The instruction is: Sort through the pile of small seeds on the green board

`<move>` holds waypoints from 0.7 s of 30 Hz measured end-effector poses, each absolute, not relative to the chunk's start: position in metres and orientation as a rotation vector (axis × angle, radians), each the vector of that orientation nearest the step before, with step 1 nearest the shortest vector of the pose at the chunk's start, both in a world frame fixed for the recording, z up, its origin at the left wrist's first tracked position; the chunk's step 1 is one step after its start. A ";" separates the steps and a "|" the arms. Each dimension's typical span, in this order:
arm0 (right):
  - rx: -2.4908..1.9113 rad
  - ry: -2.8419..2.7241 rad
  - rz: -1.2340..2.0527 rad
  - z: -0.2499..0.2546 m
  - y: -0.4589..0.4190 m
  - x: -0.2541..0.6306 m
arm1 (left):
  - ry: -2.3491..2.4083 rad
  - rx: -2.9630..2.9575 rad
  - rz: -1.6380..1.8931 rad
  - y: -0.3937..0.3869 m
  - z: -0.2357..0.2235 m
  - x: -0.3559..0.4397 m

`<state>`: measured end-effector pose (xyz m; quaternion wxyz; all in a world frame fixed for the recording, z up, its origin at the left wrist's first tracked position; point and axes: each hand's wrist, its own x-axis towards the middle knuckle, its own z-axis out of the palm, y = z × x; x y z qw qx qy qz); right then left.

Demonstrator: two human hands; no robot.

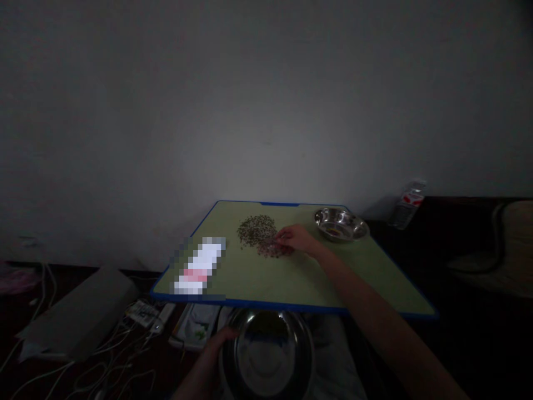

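The right hand bends its fingers at the small beans, which lie on the worktop (whether this grip pinches any, I cannot tell). Below, the left hand clasps a metal basin; at far right stands a steel bowl.

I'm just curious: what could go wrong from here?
The dark bits and reddish bits lie side by side, so the right hand's grip might mix them. The lower bowl, below the table, shows only the left hand's grip at its rim, so it could tip. The upper bowl stands near the table's right edge, beside the right forearm, so a nudge could knock it off.
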<state>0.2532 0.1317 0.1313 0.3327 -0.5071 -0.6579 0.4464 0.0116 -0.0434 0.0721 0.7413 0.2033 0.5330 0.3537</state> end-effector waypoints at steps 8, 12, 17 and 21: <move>-1.331 -1.680 1.212 0.133 0.130 0.252 | 1.138 0.439 0.773 -0.042 0.073 0.011; -1.329 -1.693 1.223 0.132 0.132 0.254 | 1.120 0.431 0.777 -0.040 0.073 0.012; -1.340 -1.716 1.220 0.130 0.133 0.256 | 1.113 0.416 0.764 -0.041 0.074 0.015; -1.342 -1.716 1.246 0.130 0.133 0.256 | 1.124 0.401 0.761 -0.042 0.073 0.014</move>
